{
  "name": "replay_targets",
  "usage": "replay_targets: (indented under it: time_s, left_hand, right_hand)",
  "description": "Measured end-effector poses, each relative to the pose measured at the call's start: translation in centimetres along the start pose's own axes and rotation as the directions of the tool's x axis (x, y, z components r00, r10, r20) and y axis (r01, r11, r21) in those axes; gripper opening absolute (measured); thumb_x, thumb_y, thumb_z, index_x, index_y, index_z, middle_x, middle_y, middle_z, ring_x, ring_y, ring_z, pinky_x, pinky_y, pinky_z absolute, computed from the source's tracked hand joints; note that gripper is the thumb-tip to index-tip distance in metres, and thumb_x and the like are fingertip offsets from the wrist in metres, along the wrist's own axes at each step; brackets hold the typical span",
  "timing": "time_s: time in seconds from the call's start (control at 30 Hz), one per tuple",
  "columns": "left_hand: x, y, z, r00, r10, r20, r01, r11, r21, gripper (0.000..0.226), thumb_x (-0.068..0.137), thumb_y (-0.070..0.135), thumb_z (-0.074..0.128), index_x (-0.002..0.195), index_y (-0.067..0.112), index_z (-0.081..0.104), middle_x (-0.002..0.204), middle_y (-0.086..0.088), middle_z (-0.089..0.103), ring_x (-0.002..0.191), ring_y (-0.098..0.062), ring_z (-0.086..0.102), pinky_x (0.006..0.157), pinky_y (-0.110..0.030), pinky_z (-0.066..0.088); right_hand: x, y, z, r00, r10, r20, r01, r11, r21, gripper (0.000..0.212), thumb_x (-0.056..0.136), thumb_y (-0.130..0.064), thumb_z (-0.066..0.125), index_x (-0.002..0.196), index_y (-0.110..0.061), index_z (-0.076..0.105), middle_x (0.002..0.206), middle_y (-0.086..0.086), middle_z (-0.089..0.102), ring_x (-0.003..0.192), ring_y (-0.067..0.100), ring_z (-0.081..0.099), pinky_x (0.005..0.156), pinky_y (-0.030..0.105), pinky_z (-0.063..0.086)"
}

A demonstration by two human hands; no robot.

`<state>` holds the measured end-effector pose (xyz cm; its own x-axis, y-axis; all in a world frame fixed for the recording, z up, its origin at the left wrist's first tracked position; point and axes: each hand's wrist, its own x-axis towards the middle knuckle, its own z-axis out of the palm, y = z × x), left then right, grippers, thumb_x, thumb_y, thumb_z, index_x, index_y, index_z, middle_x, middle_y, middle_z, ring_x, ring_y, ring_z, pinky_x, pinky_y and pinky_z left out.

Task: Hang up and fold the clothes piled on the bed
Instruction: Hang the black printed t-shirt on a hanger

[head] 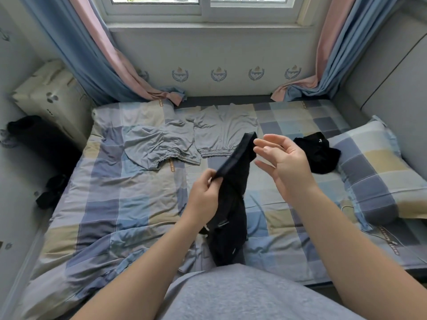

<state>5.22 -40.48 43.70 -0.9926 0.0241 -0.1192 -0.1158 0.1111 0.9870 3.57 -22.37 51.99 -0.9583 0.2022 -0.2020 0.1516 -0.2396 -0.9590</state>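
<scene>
Garment (232, 204) pinched in left hand (204, 195), perhaps touching right hand (286, 162)

On the bed (104, 204), shorts (161, 146) lay far and middle, a spread garment (224, 132) just right of them. Further right, a crumpled garment (318, 155) touched the pillow (374, 167). Nearer, a hanging garment (231, 204) dangled from the left hand (203, 195), with the right hand (284, 158) beside it.
</scene>
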Motion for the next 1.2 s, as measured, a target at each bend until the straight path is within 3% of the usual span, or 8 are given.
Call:
replay_targets:
  time_s: [0.13,0.33,0.53,0.73,0.9,1.03,1.1,1.2]
  left_hand:
    - [0.3,2.5,0.3,0.997,-0.041,-0.067,0.026,0.976,-0.215,0.019,0.103,0.016,0.053,0.089,0.01,0.064,0.079,-0.009,0.061,0.077,-0.023,0.055,0.074,-0.042,0.044]
    - [-0.7,5.9,0.4,1.0,-0.007,0.029,0.015,0.96,-0.281,0.017,0.103,0.011,0.054,0.091,0.01,0.067,0.08,-0.01,0.061,0.077,-0.024,0.055,0.071,-0.038,0.046]
    - [-1.2,8.3,0.7,0.998,0.026,0.059,-0.002,0.926,-0.379,0.021,0.102,0.01,0.054,0.091,0.016,0.072,0.077,-0.002,0.067,0.075,-0.019,0.061,0.075,-0.038,0.049]
    - [-1.3,7.6,-0.3,0.998,-0.035,-0.047,0.012,0.908,-0.419,0.02,0.102,0.011,0.055,0.101,0.017,0.074,0.098,-0.009,0.072,0.095,-0.025,0.066,0.099,-0.049,0.051]
    - [0.0,4.5,-1.6,0.999,-0.021,-0.032,0.015,0.98,-0.201,0.055,0.095,0.011,0.064,0.147,0.01,0.046,0.14,-0.004,0.06,0.13,-0.017,0.056,0.112,-0.042,0.044]
    - [0.1,2.1,-1.6,0.974,-0.217,0.06,0.217,0.976,0.002,0.107,0.072,0.037,0.075,0.161,0.021,0.016,0.158,0.002,0.037,0.142,-0.017,0.041,0.115,-0.044,0.04]
    - [-0.3,1.1,-1.2,0.966,-0.232,0.113,0.214,0.965,0.151,0.107,0.072,0.042,0.075,0.16,0.025,0.018,0.159,0.006,0.034,0.143,-0.012,0.036,0.113,-0.04,0.04]
    - [-0.8,-0.1,-0.4,0.912,-0.292,0.287,0.186,0.92,0.345,0.063,0.081,0.042,0.076,0.138,0.029,0.051,0.139,0.008,0.054,0.112,0.002,0.057,0.085,-0.019,0.049]
  right_hand:
    - [-1.1,2.2,-1.2,0.991,0.001,0.131,0.019,0.989,-0.15,0.017,0.095,-0.008,0.062,0.11,-0.017,0.064,0.11,0.0,0.075,0.109,0.018,0.069,0.094,0.038,0.056]
    - [-2.1,6.8,-0.8,0.906,0.109,0.41,0.111,0.873,-0.476,0.042,0.084,-0.028,0.075,0.12,-0.041,0.057,0.124,-0.019,0.063,0.119,-0.006,0.055,0.093,0.012,0.044]
    - [-2.0,11.5,-1.5,0.968,0.145,0.206,0.026,0.757,-0.653,0.006,0.094,-0.024,0.064,0.091,-0.028,0.068,0.093,-0.001,0.074,0.092,0.022,0.067,0.078,0.038,0.053]
    - [-1.9,13.1,-4.6,0.986,0.158,0.061,-0.041,0.568,-0.822,0.035,0.1,-0.031,0.057,0.065,-0.031,0.055,0.068,-0.005,0.062,0.073,0.023,0.058,0.059,0.032,0.04]
    - [-1.7,12.1,-5.3,0.981,0.181,0.067,-0.079,0.693,-0.716,0.033,0.1,-0.031,0.059,0.078,-0.009,0.067,0.07,0.011,0.064,0.073,0.034,0.062,0.067,0.048,0.055]
    - [-1.7,9.8,-4.9,0.966,0.245,0.083,-0.156,0.808,-0.568,0.023,0.102,-0.023,0.059,0.086,-0.01,0.07,0.073,0.009,0.062,0.069,0.026,0.059,0.06,0.039,0.057]
    - [-1.9,8.4,-4.4,0.969,0.232,0.086,-0.155,0.839,-0.521,0.022,0.103,-0.02,0.057,0.093,-0.007,0.071,0.078,0.013,0.064,0.07,0.027,0.059,0.058,0.035,0.057]
    - [-2.3,6.3,-3.3,0.982,0.178,0.055,-0.139,0.897,-0.42,0.023,0.102,-0.021,0.057,0.09,-0.007,0.07,0.077,0.013,0.066,0.063,0.023,0.063,0.052,0.029,0.056]
